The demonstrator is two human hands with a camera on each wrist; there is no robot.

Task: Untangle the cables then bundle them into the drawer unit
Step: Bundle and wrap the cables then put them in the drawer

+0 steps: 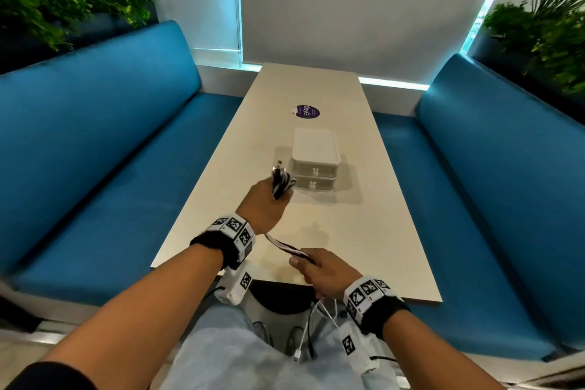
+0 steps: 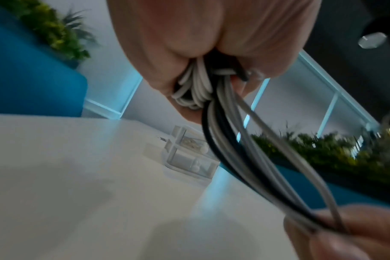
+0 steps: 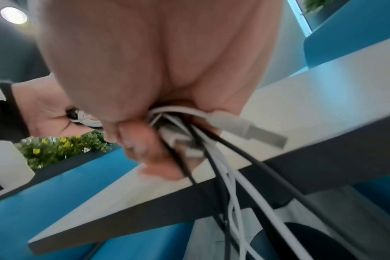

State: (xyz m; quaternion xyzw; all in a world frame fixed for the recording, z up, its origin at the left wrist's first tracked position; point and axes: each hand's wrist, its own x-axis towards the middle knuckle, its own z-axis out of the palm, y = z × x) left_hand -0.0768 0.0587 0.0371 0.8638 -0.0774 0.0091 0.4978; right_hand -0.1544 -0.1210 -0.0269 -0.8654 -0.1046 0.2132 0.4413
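Note:
A bunch of black and white cables [image 1: 282, 181] runs between both hands above the table. My left hand [image 1: 265, 203] grips a folded bundle of them, plug ends sticking up, just left of the white drawer unit [image 1: 315, 165]. The strands [image 1: 286, 246] stretch back to my right hand [image 1: 318, 266], which pinches them near the table's front edge. In the left wrist view the looped cables [image 2: 196, 88] fill my fist and the drawer unit [image 2: 189, 158] stands behind, both drawers shut. In the right wrist view loose cable ends [image 3: 232, 184] hang below the table, a white USB plug [image 3: 252, 131] beside my fingers.
The long white table [image 1: 221, 187] carries a purple round sticker [image 1: 308, 111] beyond the drawer unit. Blue benches [image 1: 104, 149] flank both sides, with plants behind them. Loose cable ends [image 1: 308, 336] dangle over my lap below the front edge.

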